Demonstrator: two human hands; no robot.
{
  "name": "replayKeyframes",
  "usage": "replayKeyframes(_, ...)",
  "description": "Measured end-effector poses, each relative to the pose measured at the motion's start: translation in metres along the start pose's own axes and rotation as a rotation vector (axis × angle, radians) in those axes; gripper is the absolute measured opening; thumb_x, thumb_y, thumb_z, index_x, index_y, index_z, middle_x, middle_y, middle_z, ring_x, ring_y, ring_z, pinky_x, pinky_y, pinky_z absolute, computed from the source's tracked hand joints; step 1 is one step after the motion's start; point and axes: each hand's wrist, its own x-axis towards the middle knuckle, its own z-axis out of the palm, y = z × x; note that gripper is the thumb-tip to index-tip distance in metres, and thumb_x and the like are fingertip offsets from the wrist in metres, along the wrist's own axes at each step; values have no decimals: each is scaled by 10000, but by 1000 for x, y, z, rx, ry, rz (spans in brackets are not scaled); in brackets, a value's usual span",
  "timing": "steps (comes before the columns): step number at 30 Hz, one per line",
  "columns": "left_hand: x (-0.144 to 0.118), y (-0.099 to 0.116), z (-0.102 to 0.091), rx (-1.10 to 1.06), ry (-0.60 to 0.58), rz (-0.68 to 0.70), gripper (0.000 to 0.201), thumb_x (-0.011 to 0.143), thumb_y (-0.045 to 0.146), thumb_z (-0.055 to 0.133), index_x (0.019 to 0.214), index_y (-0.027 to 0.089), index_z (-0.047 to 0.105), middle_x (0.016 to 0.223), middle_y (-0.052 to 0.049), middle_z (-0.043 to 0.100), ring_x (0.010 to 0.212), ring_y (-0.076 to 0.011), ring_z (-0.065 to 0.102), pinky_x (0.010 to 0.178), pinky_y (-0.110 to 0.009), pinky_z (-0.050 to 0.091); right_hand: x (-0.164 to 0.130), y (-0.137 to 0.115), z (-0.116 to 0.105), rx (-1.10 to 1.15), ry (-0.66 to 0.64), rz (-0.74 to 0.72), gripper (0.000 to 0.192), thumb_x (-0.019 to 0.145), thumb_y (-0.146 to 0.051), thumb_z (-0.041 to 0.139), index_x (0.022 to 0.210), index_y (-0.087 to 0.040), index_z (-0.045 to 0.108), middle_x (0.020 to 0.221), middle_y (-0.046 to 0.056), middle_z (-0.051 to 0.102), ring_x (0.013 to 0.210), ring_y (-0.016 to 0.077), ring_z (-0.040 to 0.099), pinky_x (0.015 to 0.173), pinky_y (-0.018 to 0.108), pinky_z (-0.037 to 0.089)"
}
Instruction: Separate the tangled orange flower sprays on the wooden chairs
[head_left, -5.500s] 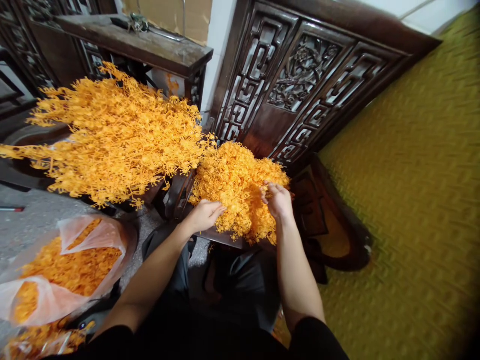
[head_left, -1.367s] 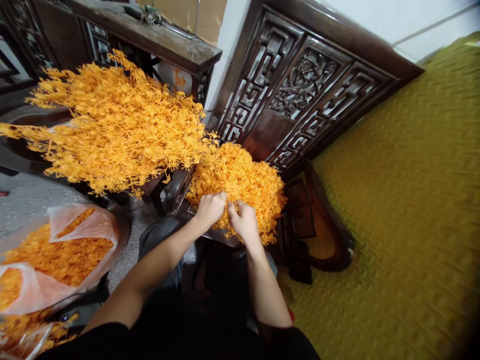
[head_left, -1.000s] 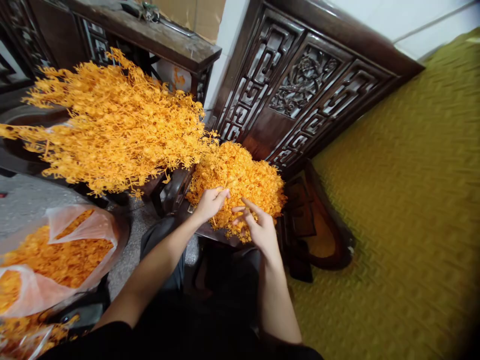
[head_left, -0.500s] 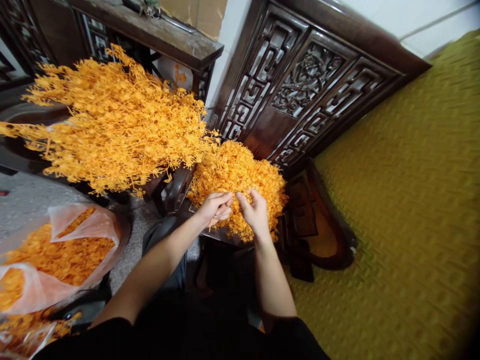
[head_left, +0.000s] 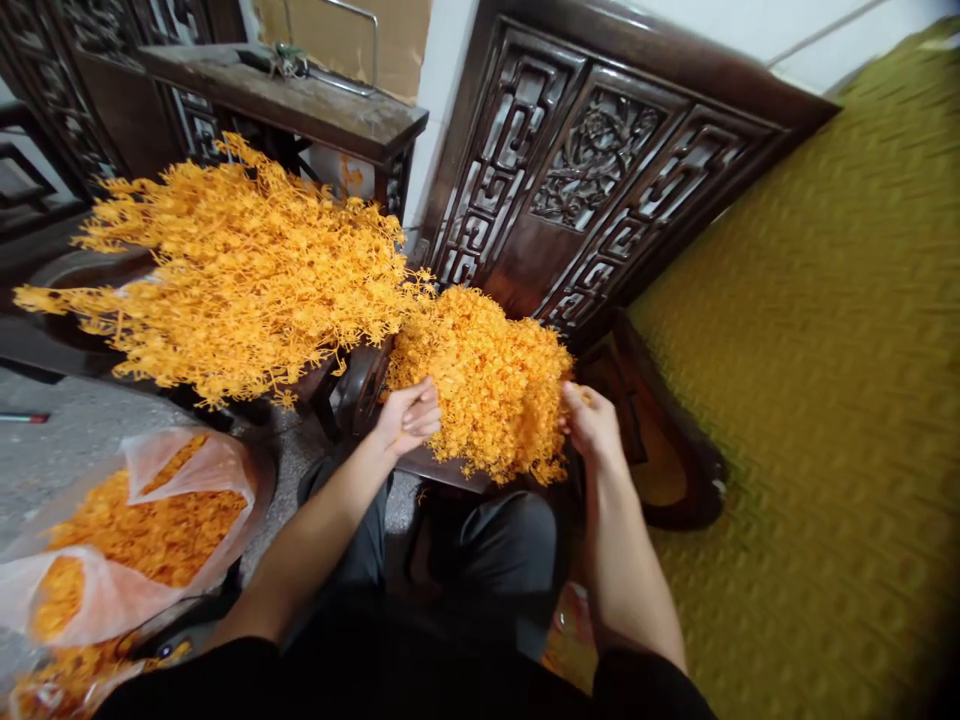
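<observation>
A heap of small orange artificial flower sprigs (head_left: 487, 380) lies on a dark wooden seat in front of me. My left hand (head_left: 409, 415) is at the heap's left edge, fingers curled in a pinch. A trace of orange stem shows beneath its fingers; the rest is hidden. At the heap's right edge my right hand (head_left: 592, 420) is closed, thumb against the bent fingers. A speck of orange shows by its fingertips, too small to name. A large bunch of long orange sprays (head_left: 247, 280) lies to the left, its right end meeting the heap.
A clear plastic bag (head_left: 180, 470) of orange pieces stands on the floor at left, with more orange pieces below it. Behind the heap rises a carved dark wooden panel (head_left: 555, 260). A wooden ledge (head_left: 300, 100) is at upper left. A yellow-green textured surface (head_left: 810, 400) fills the right.
My hands have moved apart from being together over the heap, the left one leftward and the right one to the heap's right edge. The camera view has shifted slightly.
</observation>
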Motion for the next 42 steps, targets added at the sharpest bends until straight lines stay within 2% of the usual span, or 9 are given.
replayKeyframes(4, -3, 12, 0, -17, -52, -3, 421, 1065, 274, 428, 681, 142, 541, 397, 94, 210, 329, -54, 173, 364, -185, 146, -11, 3, -19, 31, -47, 30, 448, 733, -598, 784, 851, -192, 637, 836, 78, 705, 627, 186, 675, 434, 266, 517)
replayKeyframes(6, 1, 6, 2, -4, -57, -21, 439, 1069, 299, 427, 673, 146, 535, 399, 94, 197, 330, -54, 170, 368, -185, 153, -23, 3, -5, 61, -139, 23, 416, 769, -547, 781, 957, -186, 696, 960, 100, 716, 728, 199, 694, 466, 269, 537)
replayKeyframes(9, 7, -5, 7, 6, -48, -37, 449, 1068, 313, 434, 664, 147, 536, 399, 93, 183, 332, -55, 161, 372, -184, 155, -37, -2, 28, 136, -259, -29, 481, 819, -512, 758, 1188, -207, 707, 841, 47, 677, 670, 163, 630, 438, 238, 482)
replayKeyframes(13, 10, -15, 10, 10, -33, -56, 433, 1061, 306, 452, 672, 141, 547, 403, 92, 194, 339, -53, 162, 376, -179, 162, -47, -10, 69, 83, -405, -115, 669, 902, -548, 657, 1480, -239, 521, 714, -3, 619, 583, 159, 569, 454, 266, 457)
replayKeyframes(16, 14, -19, 10, -16, -30, -31, 430, 1065, 283, 430, 682, 137, 559, 401, 94, 192, 339, -51, 145, 373, -173, 144, -49, -13, 91, -139, -283, -364, 687, 885, -525, 684, 1465, -203, 507, 1087, 110, 712, 936, 254, 687, 784, 407, 582)
replayKeyframes(20, 18, -23, 10, -58, -13, -25, 451, 1076, 279, 382, 684, 139, 555, 396, 96, 190, 330, -48, 115, 364, -168, 121, -46, -12, 103, -297, -247, -571, 422, 943, -478, 617, 1253, -191, 609, 1281, 147, 671, 1214, 295, 622, 1061, 471, 475)
replayKeyframes(32, 13, -23, 9, -1, -92, -128, 410, 1055, 313, 444, 702, 143, 566, 394, 95, 200, 340, -57, 134, 379, -164, 195, -41, -25, 79, -281, -492, -532, 225, 953, -448, 613, 962, -224, 635, 838, 17, 696, 770, 195, 662, 815, 342, 533)
replayKeyframes(38, 3, -25, 16, 197, -143, -138, 382, 998, 336, 546, 660, 158, 533, 374, 97, 209, 353, -63, 90, 355, -164, 167, -6, -4, 40, -332, -192, -474, 258, 820, -475, 722, 848, -220, 695, 917, 96, 735, 889, 260, 683, 906, 419, 543)
replayKeyframes(42, -2, -25, 15, 386, -115, -29, 405, 946, 440, 615, 653, 173, 531, 360, 95, 253, 334, -63, 146, 371, -186, 169, 7, 19, 13, -271, -92, -328, 411, 830, -592, 673, 841, -183, 645, 715, 71, 689, 620, 206, 635, 643, 367, 571)
